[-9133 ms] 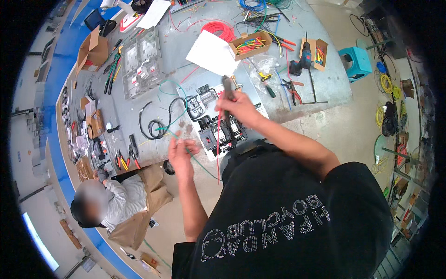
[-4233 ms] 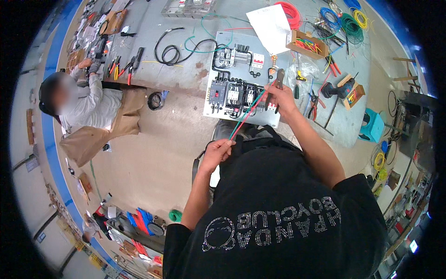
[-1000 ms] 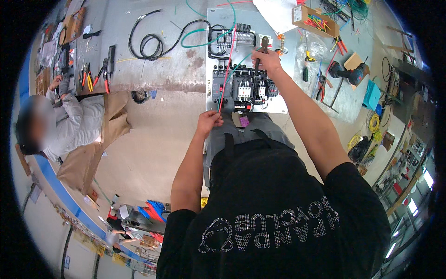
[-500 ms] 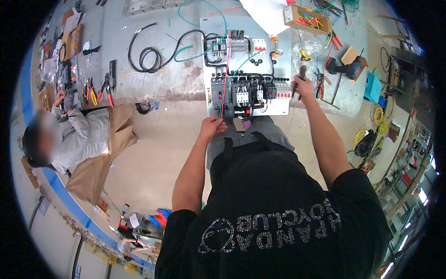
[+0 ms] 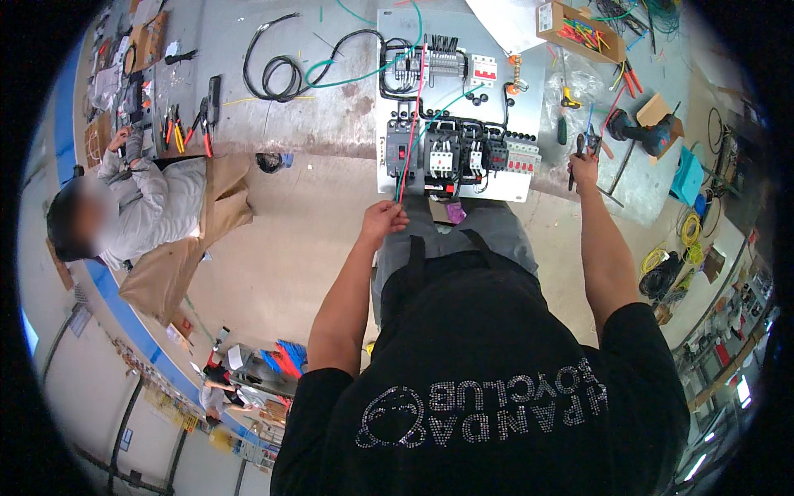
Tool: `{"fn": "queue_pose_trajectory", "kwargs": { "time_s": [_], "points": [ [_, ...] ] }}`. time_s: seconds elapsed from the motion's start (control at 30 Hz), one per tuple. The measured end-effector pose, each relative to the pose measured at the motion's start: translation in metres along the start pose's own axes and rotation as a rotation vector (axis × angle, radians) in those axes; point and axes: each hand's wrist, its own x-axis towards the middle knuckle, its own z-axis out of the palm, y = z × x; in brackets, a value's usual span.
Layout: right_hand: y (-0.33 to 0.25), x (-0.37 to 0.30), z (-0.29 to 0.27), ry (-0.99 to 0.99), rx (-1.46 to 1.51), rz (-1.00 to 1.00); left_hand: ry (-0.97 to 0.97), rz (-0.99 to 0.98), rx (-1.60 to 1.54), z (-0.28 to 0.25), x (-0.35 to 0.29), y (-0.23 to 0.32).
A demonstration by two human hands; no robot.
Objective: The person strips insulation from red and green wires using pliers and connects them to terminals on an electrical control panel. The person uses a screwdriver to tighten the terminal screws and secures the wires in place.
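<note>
Grey metal bench (image 5: 335,136) scuffed along its front edge, co-worker (image 5: 157,202) seated off to the left; component panel (image 5: 528,116) lies flat at the near edge, right ahead of the wearer; red wire (image 5: 416,116) and green wire (image 5: 455,102) cross it, converging over the black breaker block (image 5: 397,140) toward the person; left hand (image 5: 385,221) is just off the panel's front edge, thumb and fingertips pinched together on both wires; right hand (image 5: 584,168) is over the bench beyond the panel's right side, fingers wrapped round dark pliers (image 5: 589,147); can't tell from here how hard they squeeze; cordless drill (image 5: 633,132) sits near that hand

Handling, my guess: wires are light and springy, easy to bend, jacket a bit slick; they'd roll under a loose pinch, so grip close to the ends and don't tug where they meet the panel; pliers look stiff and modestly heavy, hold by the handles; panel likely heavy, so lift by bare plate edges, never by moulded parts, which may crack
</note>
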Motion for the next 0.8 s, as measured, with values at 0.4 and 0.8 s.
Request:
{"fn": "queue_pose_trajectory", "kwargs": {
  "time_s": [0.4, 0.8],
  "points": [
    [-0.023, 0.001, -0.007, 0.130, -0.222, -0.082, 0.117, 0.021, -0.014, 0.016, -0.003, -0.004],
    [-0.030, -0.010, -0.012, 0.067, -0.256, -0.113, 0.157, 0.045, -0.003, 0.019, -0.002, -0.009]
  ]
}}
